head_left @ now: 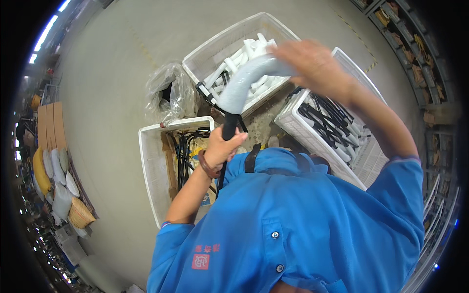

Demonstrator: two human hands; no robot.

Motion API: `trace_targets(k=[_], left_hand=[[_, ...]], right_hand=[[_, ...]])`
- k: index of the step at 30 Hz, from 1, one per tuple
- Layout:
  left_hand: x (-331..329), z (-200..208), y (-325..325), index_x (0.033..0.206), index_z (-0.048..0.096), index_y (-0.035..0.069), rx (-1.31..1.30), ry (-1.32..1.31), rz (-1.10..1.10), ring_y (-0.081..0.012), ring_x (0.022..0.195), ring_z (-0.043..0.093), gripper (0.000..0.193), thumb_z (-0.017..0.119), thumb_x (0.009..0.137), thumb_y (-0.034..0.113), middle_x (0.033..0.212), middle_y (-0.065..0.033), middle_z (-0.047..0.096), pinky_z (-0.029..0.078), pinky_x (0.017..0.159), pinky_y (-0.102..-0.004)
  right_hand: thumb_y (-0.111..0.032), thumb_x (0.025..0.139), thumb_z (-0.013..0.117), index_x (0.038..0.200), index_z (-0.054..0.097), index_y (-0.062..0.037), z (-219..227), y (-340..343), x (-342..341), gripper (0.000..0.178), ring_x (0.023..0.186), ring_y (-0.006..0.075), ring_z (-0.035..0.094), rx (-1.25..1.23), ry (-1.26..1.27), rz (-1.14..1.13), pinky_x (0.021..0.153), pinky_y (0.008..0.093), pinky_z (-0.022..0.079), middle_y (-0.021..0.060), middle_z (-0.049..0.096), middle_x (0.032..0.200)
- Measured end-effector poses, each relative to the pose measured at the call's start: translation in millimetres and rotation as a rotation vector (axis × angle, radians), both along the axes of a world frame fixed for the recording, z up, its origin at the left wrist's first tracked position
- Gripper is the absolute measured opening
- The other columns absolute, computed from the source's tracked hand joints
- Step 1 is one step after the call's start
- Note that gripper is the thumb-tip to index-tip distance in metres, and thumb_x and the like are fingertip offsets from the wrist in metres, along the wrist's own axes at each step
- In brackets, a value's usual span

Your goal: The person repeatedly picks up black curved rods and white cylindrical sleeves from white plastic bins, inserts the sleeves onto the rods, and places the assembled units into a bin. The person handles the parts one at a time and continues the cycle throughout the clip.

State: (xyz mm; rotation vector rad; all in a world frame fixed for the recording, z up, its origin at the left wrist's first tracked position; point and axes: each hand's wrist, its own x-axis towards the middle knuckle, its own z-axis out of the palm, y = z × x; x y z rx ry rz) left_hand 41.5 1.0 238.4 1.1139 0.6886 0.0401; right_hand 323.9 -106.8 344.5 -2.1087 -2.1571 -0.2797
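My left hand [222,148] is closed around the black lower part of a rod topped by a thick curved tube [243,82]. The tube is pale grey, looks wrapped in a glossy film, and arches up and over to the right. At its far right end is my right hand [310,66], smeared by motion; it covers that end, and whether its fingers grip the tube cannot be made out. Behind the tube stands a white crate [205,45] holding many white tube pieces [229,63].
A second white crate [148,171] with black bent rods sits at the left. Another crate [305,128] at the right holds black rods with pale ends. A clear plastic bag [168,93] rests on the floor. Shelving [408,53] lines the far right; sacks [61,171] lie far left.
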Motion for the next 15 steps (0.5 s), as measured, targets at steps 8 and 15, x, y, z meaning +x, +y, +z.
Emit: trace_targets(k=[8,15], left_hand=[[2.6,4.4,-13.4,0.088,0.057,0.007,0.139,-0.015,-0.149,-0.0037,0.047,0.046,0.027,0.080,0.077,0.015,0.064,0.0030,0.055,0.034,0.040,-0.0214],[6.5,-8.8,-15.7,0.099,0.058,0.003,0.096,-0.070,-0.188,-0.0047,0.049,0.049,0.041,0.086,0.072,0.017,0.069,0.0007,0.057,0.037,0.040,-0.0216]], right_hand=[[-0.012,0.067,0.068,0.115,0.059,-0.0082,-10.7,-22.5,9.6,0.049,0.094,0.0381,0.065,-0.148,0.510,-0.090,0.085,0.0446,0.050,0.0208,0.068,0.097],[-0.002,0.068,0.068,0.105,0.059,-0.0035,1.2,4.8,-26.8,0.038,0.090,0.0347,0.067,-0.267,0.087,0.129,0.079,0.0443,0.052,0.0151,0.067,0.086]])
